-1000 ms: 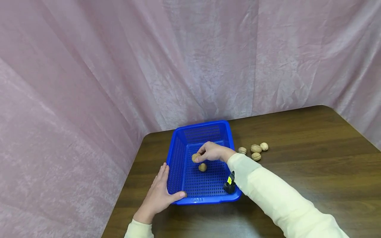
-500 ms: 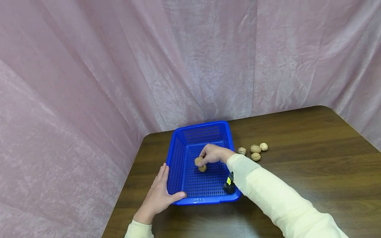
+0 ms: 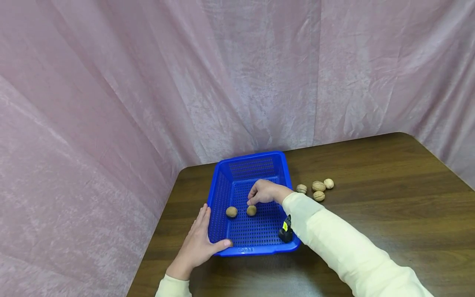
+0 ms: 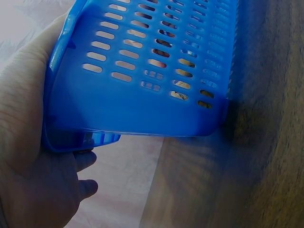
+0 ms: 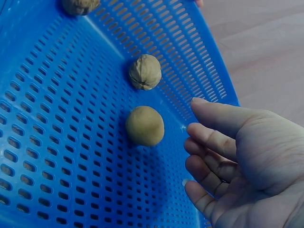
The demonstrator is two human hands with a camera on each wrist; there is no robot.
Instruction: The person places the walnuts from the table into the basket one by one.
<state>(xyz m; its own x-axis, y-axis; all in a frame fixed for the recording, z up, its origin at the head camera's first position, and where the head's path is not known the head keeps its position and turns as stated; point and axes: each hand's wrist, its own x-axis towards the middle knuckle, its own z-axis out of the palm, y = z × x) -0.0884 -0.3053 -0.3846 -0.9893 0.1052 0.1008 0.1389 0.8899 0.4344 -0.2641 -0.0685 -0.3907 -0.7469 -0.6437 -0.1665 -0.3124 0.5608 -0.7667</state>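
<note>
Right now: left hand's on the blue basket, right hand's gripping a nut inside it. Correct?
Not quite: the right hand grips nothing; the right wrist view shows it apart from the nuts. The left hand is on the blue basket, as you say.

The surface is dark brown with streaky wood grain and rounded far corners, and it stretches much farther to the right of the blue basket than to its left. The basket stands directly on it. To the basket's right lie four walnuts: a single walnut just beside it, two tan walnuts close together a little farther off, and a pale walnut farthest from it.
</note>
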